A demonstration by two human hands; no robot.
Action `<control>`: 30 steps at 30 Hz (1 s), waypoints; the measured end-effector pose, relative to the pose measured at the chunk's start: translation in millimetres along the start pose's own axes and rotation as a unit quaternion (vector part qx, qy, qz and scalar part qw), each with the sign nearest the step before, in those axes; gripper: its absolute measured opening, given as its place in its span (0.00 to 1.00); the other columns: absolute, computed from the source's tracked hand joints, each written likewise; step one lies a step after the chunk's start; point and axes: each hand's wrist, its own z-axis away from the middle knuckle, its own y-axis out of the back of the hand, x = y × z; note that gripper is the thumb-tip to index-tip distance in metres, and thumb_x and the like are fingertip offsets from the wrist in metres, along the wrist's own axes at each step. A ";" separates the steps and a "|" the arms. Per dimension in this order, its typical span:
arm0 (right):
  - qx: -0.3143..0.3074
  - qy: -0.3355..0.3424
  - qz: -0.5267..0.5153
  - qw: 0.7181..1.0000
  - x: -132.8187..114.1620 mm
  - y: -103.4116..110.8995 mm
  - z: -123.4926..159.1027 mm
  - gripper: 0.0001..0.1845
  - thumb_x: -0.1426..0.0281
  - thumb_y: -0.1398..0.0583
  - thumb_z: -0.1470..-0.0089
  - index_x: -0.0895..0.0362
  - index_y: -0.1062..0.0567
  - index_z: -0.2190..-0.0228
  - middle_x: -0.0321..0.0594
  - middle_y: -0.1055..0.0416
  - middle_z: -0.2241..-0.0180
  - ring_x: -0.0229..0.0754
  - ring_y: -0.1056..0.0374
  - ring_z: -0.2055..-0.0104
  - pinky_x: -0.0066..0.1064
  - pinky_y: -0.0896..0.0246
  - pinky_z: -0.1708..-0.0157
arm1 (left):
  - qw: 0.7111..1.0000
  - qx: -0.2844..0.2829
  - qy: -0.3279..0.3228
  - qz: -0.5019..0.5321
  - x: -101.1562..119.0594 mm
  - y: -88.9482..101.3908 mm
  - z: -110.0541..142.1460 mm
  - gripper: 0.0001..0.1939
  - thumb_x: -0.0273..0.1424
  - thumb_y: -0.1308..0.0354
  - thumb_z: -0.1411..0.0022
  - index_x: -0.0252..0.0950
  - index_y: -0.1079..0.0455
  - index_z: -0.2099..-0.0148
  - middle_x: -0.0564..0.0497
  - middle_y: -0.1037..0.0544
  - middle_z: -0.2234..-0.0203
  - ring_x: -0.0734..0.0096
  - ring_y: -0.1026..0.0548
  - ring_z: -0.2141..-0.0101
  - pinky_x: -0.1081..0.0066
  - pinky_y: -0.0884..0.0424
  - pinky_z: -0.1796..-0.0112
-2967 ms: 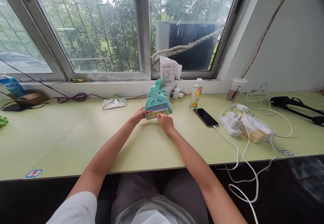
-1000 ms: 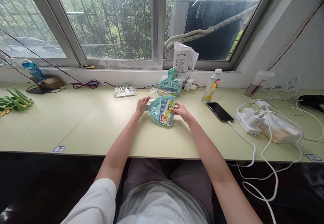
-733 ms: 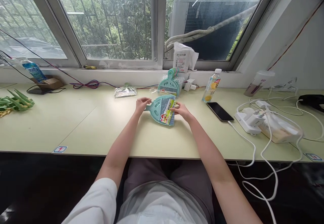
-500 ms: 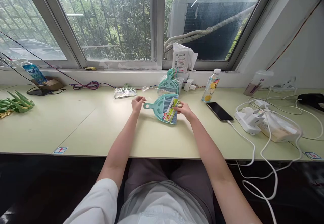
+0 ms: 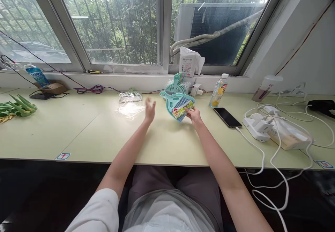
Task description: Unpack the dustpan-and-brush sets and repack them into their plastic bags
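Observation:
My right hand (image 5: 194, 114) grips the lower edge of a teal mini dustpan and brush set (image 5: 177, 103) with a colourful label, held tilted above the pale green desk (image 5: 78, 130). My left hand (image 5: 150, 110) hovers open, fingers spread, holding nothing, just left of the set. A clear plastic wrapper (image 5: 130, 109) floats or lies to the left of that hand. Behind the held set stands a stack of similar wrapped dustpan sets (image 5: 177, 84) near the window sill. Another clear wrapper (image 5: 130, 96) lies further back.
A drink bottle (image 5: 217, 90), a black phone (image 5: 227, 117) and a white power strip with cables (image 5: 258, 125) sit to the right. Green clips (image 5: 16, 105) lie at far left. A white packet (image 5: 190, 62) rests on the sill. A cup (image 5: 265, 87) stands at back right.
The clear wrapper has come off the dustpan set and now sits to the left. My left hand let go and opened. My right hand lifted the set and turned its handle up-left.

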 end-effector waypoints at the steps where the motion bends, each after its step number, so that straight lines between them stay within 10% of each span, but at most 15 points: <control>1: -0.019 -0.002 0.006 1.000 -0.1 -2.4 2.1 0.17 0.72 0.32 0.55 0.56 0.31 0.63 0.42 0.22 0.64 0.43 0.24 0.62 0.38 0.26 0.57 | 0.993 -0.092 0.058 0.042 -0.6 -13.2 5.8 0.27 0.41 0.54 0.33 0.38 0.50 0.36 0.39 0.34 0.44 0.57 0.33 0.44 0.62 0.35 0.48; 4: -0.100 -0.011 0.056 0.993 -4.3 -6.6 9.3 0.18 0.69 0.32 0.54 0.57 0.30 0.61 0.43 0.22 0.64 0.43 0.24 0.64 0.36 0.25 0.62 | 0.966 -0.209 0.120 0.098 -7.3 -33.2 18.1 0.26 0.41 0.50 0.36 0.39 0.47 0.39 0.42 0.31 0.48 0.59 0.27 0.53 0.62 0.29 0.56; 9: -0.181 -0.101 0.187 0.960 -14.0 -2.3 12.5 0.16 0.59 0.37 0.47 0.60 0.28 0.70 0.44 0.23 0.75 0.38 0.30 0.81 0.27 0.32 0.82 | 0.986 -0.118 0.107 0.053 -20.0 -18.4 11.4 0.17 0.36 0.49 0.36 0.37 0.38 0.47 0.45 0.28 0.53 0.63 0.28 0.56 0.65 0.30 0.57; 15: 0.123 -0.004 0.031 0.992 -19.9 20.8 -5.0 0.22 0.60 0.48 0.38 0.57 0.38 0.80 0.26 0.46 0.90 0.26 0.53 0.90 0.18 0.61 0.92 | 0.990 -0.097 0.098 -0.008 -28.6 -15.0 0.8 0.13 0.35 0.51 0.37 0.34 0.33 0.55 0.45 0.26 0.57 0.65 0.28 0.57 0.68 0.33 0.55; 24: 0.407 0.024 -0.041 0.912 -27.2 83.9 -22.2 0.24 0.54 0.66 0.37 0.51 0.47 0.78 0.26 0.53 0.86 0.32 0.55 0.88 0.24 0.59 0.88 | 0.979 -0.183 0.088 -0.026 -19.0 -23.7 17.0 0.19 0.43 0.53 0.37 0.35 0.30 0.56 0.45 0.25 0.54 0.61 0.28 0.54 0.66 0.35 0.53; 27: 0.435 0.056 0.088 0.894 -27.0 79.3 -21.0 0.27 0.53 0.64 0.37 0.52 0.38 0.75 0.31 0.46 0.85 0.37 0.46 0.85 0.29 0.51 0.84 | 0.977 -0.194 0.086 -0.020 -17.7 -24.5 18.3 0.20 0.43 0.53 0.37 0.35 0.29 0.55 0.44 0.25 0.53 0.60 0.28 0.52 0.65 0.36 0.51; 30: 0.332 0.158 0.323 0.872 -24.9 48.5 -8.1 0.28 0.53 0.59 0.38 0.56 0.29 0.71 0.39 0.34 0.80 0.41 0.36 0.76 0.31 0.44 0.74 | 0.977 -0.200 0.079 -0.008 -18.5 -27.5 18.0 0.21 0.44 0.55 0.36 0.34 0.29 0.56 0.44 0.24 0.55 0.60 0.28 0.53 0.63 0.36 0.50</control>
